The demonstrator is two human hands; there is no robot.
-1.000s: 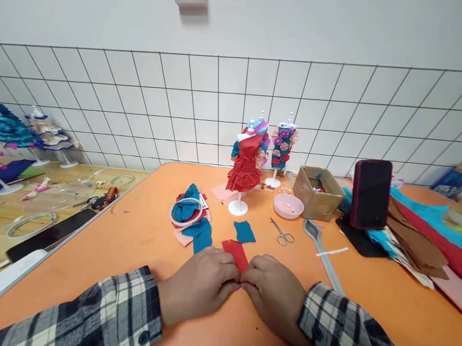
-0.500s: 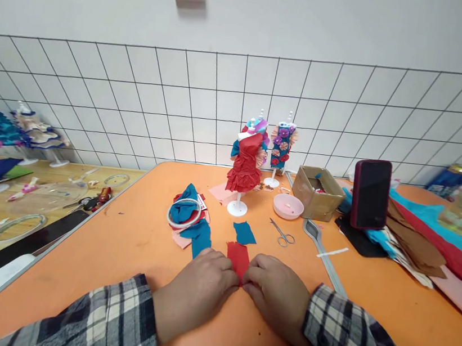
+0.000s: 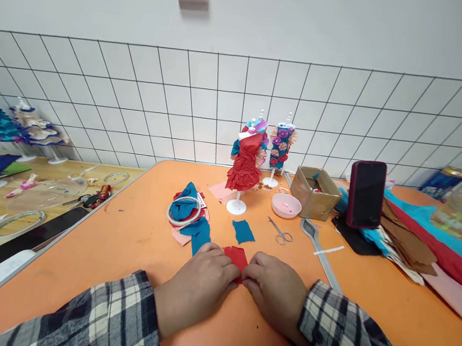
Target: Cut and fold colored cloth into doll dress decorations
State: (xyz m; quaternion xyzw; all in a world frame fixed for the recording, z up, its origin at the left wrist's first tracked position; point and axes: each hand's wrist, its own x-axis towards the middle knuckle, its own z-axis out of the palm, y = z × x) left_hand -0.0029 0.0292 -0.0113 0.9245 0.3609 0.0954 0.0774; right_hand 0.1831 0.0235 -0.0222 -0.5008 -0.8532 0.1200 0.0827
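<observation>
Head view: left hand and right hand are meeting at the near end of a small red piece, fingers of both pinching its edge, fingertips almost touching. The red piece is lying on the orange table between the hands, its far part showing flat; the pinched edge is mostly hiding under the fingers. Plaid sleeves are covering both forearms. Just beyond the red piece, a blue square is lying flat. Scissors are resting to its right, handles toward the person. Left of the square, a white ring is sitting on a bundle of blue and red pieces, and a blue strip is trailing from there toward the left hand. Farther back, a doll form in a red dress is standing upright; a pink bowl and a box are sitting to its right. Farther right, a phone is standing upright beside brown sheets.
</observation>
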